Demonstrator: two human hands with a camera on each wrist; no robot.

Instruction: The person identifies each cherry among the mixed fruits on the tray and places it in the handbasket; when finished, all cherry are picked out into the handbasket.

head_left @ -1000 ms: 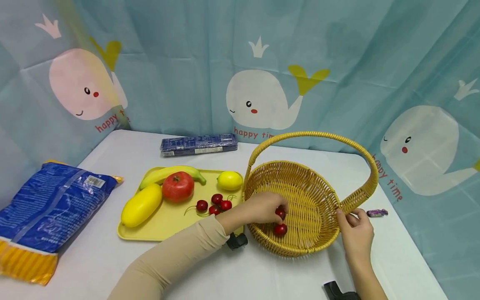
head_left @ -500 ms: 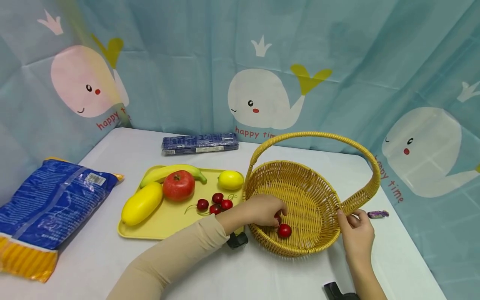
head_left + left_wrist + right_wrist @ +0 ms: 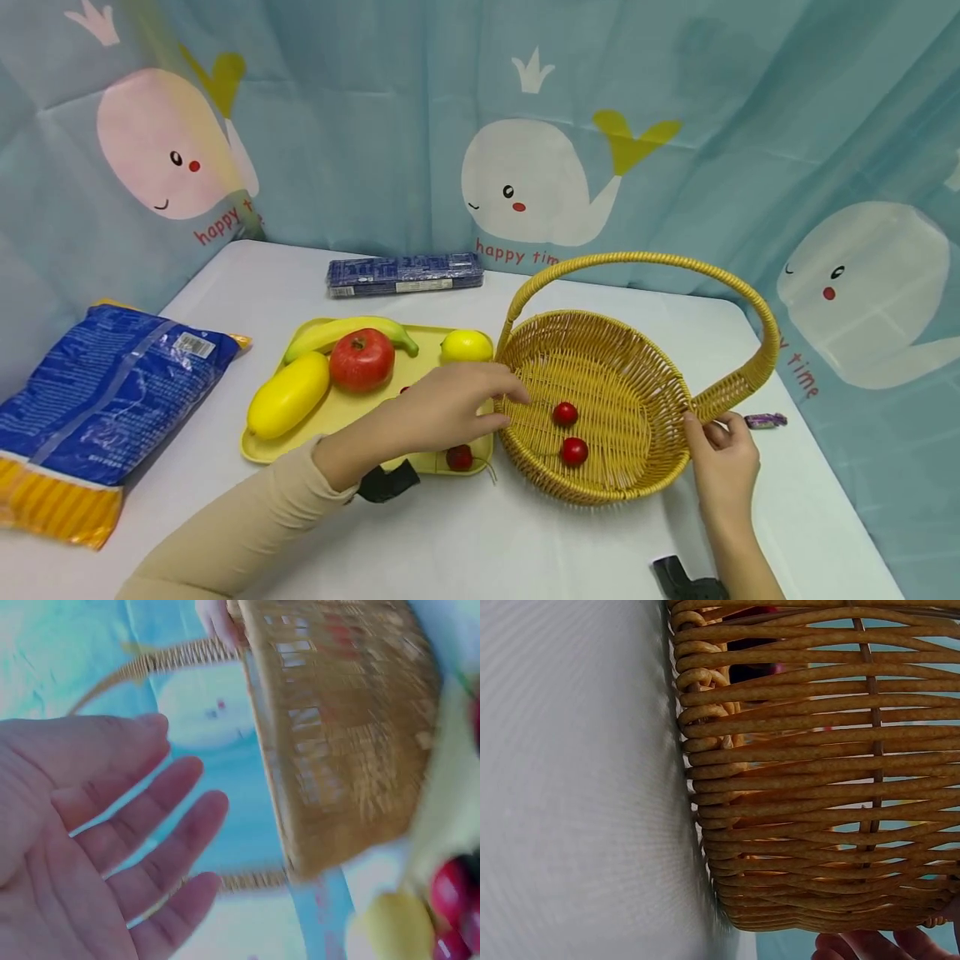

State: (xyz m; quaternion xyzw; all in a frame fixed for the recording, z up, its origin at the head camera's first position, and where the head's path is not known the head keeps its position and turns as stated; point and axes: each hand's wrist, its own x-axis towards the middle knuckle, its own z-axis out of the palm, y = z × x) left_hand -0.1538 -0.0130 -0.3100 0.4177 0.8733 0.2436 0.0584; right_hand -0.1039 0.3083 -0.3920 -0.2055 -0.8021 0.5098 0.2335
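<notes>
My left hand point(image 3: 450, 408), fingers spread and holding nothing, hovers over the tray's right side beside the basket's near-left rim. In the left wrist view the bare palm point(image 3: 45, 825) shows. My right hand point(image 3: 723, 458) pinches the rim of the yellow wicker basket point(image 3: 667, 367) at the foot of its handle. Two red cherries point(image 3: 574, 451) lie inside the basket. On the yellow tray point(image 3: 345, 433), a cherry point(image 3: 459, 457) with a stem sits by the front right edge; my left hand mostly hides the other cherries there. The right wrist view shows the basket's woven side point(image 3: 817, 772) up close.
The tray also bears a banana point(image 3: 322, 337), a red apple-like fruit point(image 3: 362, 360), a lemon point(image 3: 467, 346) and a long yellow fruit point(image 3: 288, 395). A blue packet point(image 3: 405, 275) lies behind, a blue bag point(image 3: 120, 400) at left, a purple-wrapped sweet point(image 3: 767, 421) at right.
My left hand has let go of a cherry inside the basket and moved left, out over the tray. Two cherries now show in the basket. The right hand keeps its hold on the rim.
</notes>
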